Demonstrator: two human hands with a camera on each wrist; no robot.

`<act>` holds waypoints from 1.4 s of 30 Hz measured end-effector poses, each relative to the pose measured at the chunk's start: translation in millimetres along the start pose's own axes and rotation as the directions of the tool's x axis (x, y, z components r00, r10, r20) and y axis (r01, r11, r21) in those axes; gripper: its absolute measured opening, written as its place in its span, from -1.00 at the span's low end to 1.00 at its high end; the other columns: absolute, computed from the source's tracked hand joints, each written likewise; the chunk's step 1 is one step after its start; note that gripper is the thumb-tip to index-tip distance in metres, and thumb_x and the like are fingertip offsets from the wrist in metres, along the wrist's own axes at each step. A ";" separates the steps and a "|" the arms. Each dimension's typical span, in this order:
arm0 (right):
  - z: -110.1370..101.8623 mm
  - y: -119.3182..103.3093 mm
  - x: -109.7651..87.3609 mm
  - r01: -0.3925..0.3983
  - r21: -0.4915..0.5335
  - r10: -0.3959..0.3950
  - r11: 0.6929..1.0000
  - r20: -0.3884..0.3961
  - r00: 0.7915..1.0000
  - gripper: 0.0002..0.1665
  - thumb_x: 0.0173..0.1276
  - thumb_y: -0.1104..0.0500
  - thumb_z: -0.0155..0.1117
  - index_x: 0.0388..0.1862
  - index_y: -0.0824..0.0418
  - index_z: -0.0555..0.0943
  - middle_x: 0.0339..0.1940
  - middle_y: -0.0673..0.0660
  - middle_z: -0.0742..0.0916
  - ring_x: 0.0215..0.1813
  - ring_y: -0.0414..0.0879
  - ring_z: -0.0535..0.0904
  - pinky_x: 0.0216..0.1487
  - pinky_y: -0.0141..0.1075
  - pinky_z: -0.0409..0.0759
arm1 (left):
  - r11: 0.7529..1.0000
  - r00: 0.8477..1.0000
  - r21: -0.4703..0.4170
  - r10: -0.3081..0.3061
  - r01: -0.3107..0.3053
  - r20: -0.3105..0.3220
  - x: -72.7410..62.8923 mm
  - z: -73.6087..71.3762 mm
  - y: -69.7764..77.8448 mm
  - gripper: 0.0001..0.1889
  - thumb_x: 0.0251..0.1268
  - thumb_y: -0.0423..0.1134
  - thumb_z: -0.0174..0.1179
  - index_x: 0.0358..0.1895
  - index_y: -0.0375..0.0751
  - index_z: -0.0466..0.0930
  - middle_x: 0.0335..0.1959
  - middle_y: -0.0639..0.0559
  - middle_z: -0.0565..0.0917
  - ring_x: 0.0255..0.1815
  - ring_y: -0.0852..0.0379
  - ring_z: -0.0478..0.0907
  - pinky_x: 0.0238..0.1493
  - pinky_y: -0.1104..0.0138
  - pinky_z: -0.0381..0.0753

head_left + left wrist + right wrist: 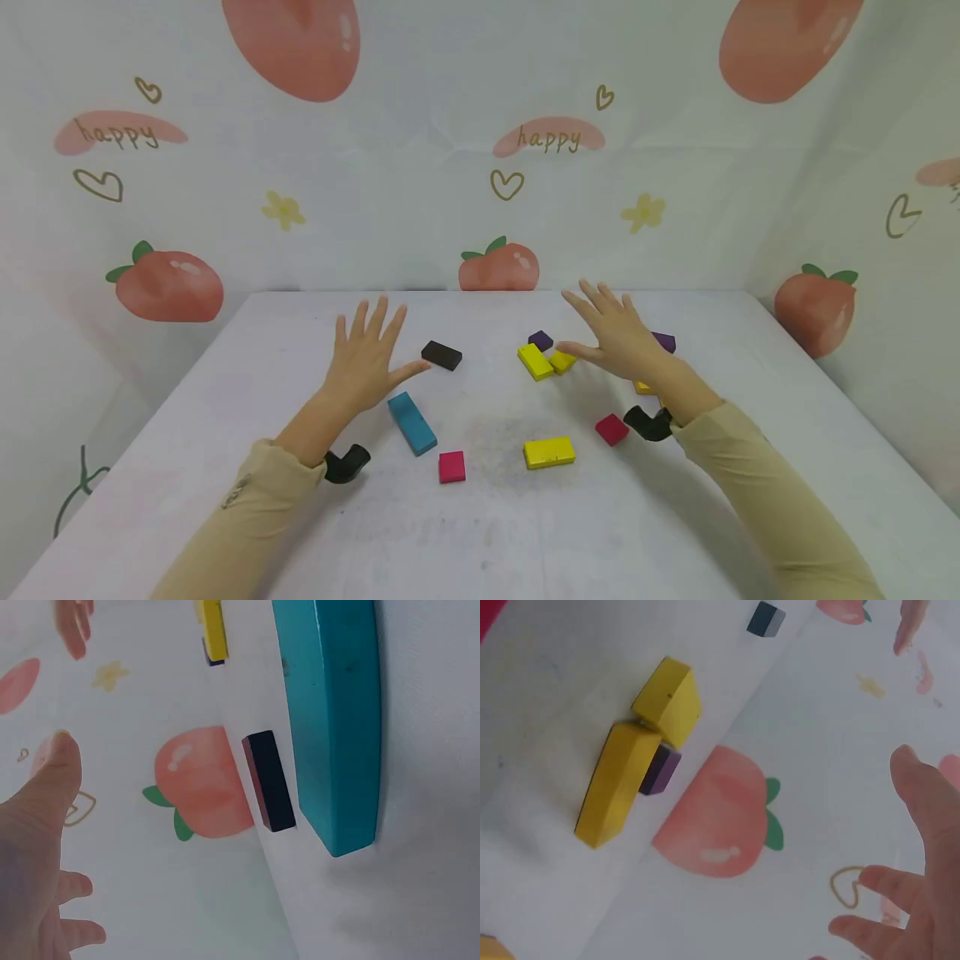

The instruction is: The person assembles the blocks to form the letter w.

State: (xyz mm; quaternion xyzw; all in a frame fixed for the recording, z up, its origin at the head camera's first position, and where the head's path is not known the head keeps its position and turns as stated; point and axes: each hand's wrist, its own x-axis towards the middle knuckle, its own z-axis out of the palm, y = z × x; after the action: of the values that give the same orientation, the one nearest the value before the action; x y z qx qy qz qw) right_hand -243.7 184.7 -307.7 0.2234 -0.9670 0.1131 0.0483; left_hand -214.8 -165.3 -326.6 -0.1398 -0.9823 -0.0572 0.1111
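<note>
My left hand (pixel 362 362) is held over the left of the table with its fingers straight and spread, holding nothing. Nearest to it lie a blue block (pixel 412 423) and a black block (pixel 442 356). In the left wrist view the blue block (pixel 337 727) looms large, apart from the thumb. My right hand (pixel 618 337), also spread and holding nothing, hovers over the right side. Beside its thumb are two yellow blocks, a longer one (pixel 536 362) and a shorter one (pixel 562 362), with a small purple block (pixel 541 340) behind them. Under the right wrist, a further yellow block (pixel 643 388) is partly hidden.
Toward the front lie a red cube (pixel 452 467), a yellow block (pixel 549 452) and another red block (pixel 612 429). A purple block (pixel 664 342) shows behind the right hand. A printed cloth (pixel 420 183) hangs behind the white table (pixel 480 542). Black wrist mounts jut from both sleeves.
</note>
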 end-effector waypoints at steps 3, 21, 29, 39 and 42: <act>-0.4 -6.0 5.3 0.027 0.046 -0.028 0.999 0.022 0.999 -0.08 0.27 -0.16 0.20 0.47 0.14 0.08 0.52 0.29 0.10 0.51 0.31 -0.07 0.44 0.25 -0.15 | 0.998 1.000 -0.061 -0.005 0.007 0.024 -3.8 -2.3 -1.4 -0.08 0.19 0.27 0.08 0.47 -0.18 -0.04 0.50 -0.28 -0.04 0.50 -0.34 -0.21 0.40 -0.27 -0.24; 25.6 -41.6 47.7 0.119 0.301 -0.185 0.946 0.199 0.962 -0.30 0.30 0.01 0.23 0.35 0.20 0.30 0.38 0.16 0.41 0.42 0.08 0.26 0.41 0.00 0.25 | 0.962 0.972 -0.272 0.032 0.034 0.234 -38.9 4.1 -10.0 -0.09 0.12 0.22 0.19 0.39 -0.33 0.12 0.38 -0.33 0.23 0.38 -0.32 0.18 0.28 -0.16 0.27; 46.7 -51.7 67.9 0.216 0.326 -0.290 0.920 0.197 0.937 -0.36 0.29 0.08 0.24 0.31 0.24 0.35 0.32 0.16 0.47 0.35 0.11 0.36 0.36 -0.06 0.33 | 0.957 0.961 -0.289 0.051 0.031 0.272 -51.4 13.1 -7.0 -0.04 0.02 0.25 0.25 0.37 -0.33 0.17 0.34 -0.33 0.29 0.33 -0.33 0.25 0.23 -0.15 0.34; 65.7 -65.6 89.2 0.302 0.427 -0.411 0.853 0.190 0.892 -0.38 0.27 0.23 0.25 0.29 0.33 0.34 0.29 0.26 0.49 0.26 0.19 0.45 0.30 -0.02 0.40 | 0.950 0.957 -0.306 0.027 0.066 0.290 -59.1 21.5 -0.4 0.01 -0.11 0.23 0.35 0.34 -0.36 0.20 0.26 -0.32 0.38 0.21 -0.23 0.39 0.14 -0.08 0.47; 70.4 -71.2 95.2 0.301 0.426 -0.416 0.853 0.205 0.886 -0.39 0.28 0.23 0.24 0.30 0.31 0.34 0.30 0.24 0.48 0.26 0.18 0.45 0.30 -0.04 0.41 | 0.952 0.959 -0.299 0.023 0.066 0.283 -59.9 23.5 0.8 0.00 -0.13 0.20 0.38 0.32 -0.37 0.22 0.23 -0.32 0.40 0.17 -0.21 0.42 0.11 -0.07 0.50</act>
State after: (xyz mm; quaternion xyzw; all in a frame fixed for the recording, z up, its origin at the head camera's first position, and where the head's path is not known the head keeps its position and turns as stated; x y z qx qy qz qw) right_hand -300.5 65.4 -348.3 0.4207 -0.8628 0.2542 -0.1180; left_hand -163.3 -176.9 -363.3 -0.1510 -0.9687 -0.1892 -0.0544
